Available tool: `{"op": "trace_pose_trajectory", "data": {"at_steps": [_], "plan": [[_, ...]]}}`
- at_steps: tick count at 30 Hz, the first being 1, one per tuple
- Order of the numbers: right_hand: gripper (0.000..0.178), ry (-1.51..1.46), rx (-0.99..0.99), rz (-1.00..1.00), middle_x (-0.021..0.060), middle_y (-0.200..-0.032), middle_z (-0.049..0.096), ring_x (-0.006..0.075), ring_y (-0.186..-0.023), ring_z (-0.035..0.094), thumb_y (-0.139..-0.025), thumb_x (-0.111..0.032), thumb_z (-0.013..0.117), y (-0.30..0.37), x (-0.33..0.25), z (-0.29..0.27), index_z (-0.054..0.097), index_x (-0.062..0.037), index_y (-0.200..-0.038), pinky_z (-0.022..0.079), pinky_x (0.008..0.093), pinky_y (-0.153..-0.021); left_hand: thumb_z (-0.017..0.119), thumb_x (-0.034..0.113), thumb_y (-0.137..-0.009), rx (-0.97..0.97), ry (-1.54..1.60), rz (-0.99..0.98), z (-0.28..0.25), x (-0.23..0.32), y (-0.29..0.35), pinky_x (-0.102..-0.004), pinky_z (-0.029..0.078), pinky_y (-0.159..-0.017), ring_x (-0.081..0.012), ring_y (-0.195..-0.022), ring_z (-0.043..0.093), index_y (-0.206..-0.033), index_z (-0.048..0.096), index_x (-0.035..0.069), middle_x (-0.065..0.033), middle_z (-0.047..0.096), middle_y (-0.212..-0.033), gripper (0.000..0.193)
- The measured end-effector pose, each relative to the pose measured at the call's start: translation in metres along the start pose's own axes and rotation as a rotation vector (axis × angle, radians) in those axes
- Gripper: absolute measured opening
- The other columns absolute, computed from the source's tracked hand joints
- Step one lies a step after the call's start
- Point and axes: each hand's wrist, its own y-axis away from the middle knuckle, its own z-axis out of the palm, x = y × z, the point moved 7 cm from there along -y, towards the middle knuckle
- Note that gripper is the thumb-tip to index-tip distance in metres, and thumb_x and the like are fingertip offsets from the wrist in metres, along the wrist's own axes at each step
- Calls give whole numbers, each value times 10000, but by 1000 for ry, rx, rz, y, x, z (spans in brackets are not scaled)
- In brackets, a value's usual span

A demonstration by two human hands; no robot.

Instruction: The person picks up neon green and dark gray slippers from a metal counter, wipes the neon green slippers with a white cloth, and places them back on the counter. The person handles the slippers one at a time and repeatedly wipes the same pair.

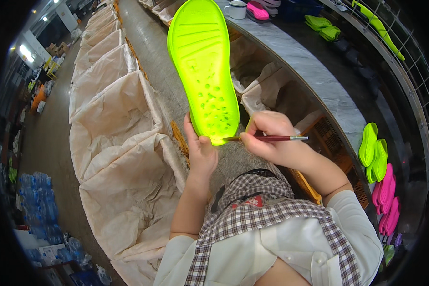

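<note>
While gripping the bright green shoe sole (205,71) by its lower end in the left hand (201,153), the nearer one, holds it at upper centre of the frame, with its long axis near-vertical and its top tipped slightly left. Pinches a slim dark-red brush (282,138) in the right hand (270,127), just right of that end, crosswise to the axis, with its tip at the lower rim; cannot tell whether touching.

Pale shirt (291,237), short sleeves (356,226); checked apron (250,218) bearing a red patch (254,202).
</note>
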Motion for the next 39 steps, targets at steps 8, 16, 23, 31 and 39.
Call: {"op": "trace_pose_trajectory", "data": {"at_steps": [8, 16, 23, 31, 39], "plan": [[162, 248, 54, -230, 105, -668, 555, 219, -570, 522, -749, -99, 664, -30, 19, -2, 522, -37, -701, 398, 322, -505, 563, 397, -895, 56, -181, -16, -36, -8, -12, -348, 369, -986, -217, -1181, 435, -1387, 162, 17, -114, 400, -1305, 740], [216, -798, 43, 399, 58, -975, 594, 100, -856, 537, -878, -70, 592, -11, 138, 59, 498, -34, -1069, 457, 241, -779, 501, 224, -909, 250, 47, -185, -37, -48, -25, -498, 515, -800, -318, -1163, 472, -1423, 104, 206, -118, 354, -1357, 650], [267, -1114, 134, 776, 34, -923, 515, 137, -851, 572, -848, -38, 595, -27, 237, 84, 399, -82, -1023, 526, 291, -660, 559, 178, -869, 65, -218, -288, -34, -99, -103, -404, 509, -862, -292, -1255, 386, -1443, 70, 113, -124, 293, -1403, 757], [120, -430, 778, 431, -38, -789, 444, 50, -715, 427, -877, -43, 551, -125, 427, -111, 443, -83, -909, 381, 188, -596, 629, 150, -861, -107, -465, -497, -37, -171, -221, -335, 466, -884, -240, -1179, 466, -1346, 326, 27, -126, 459, -1291, 585], [182, -433, 1055, 598, 12, -834, 502, 94, -708, 526, -883, -142, 596, -173, 648, -180, 449, -69, -963, 514, 257, -543, 650, 206, -844, -272, -1007, -819, -86, -217, -241, -343, 494, -810, -247, -992, 593, -1191, 506, -27, -177, 585, -1101, 442]]}}
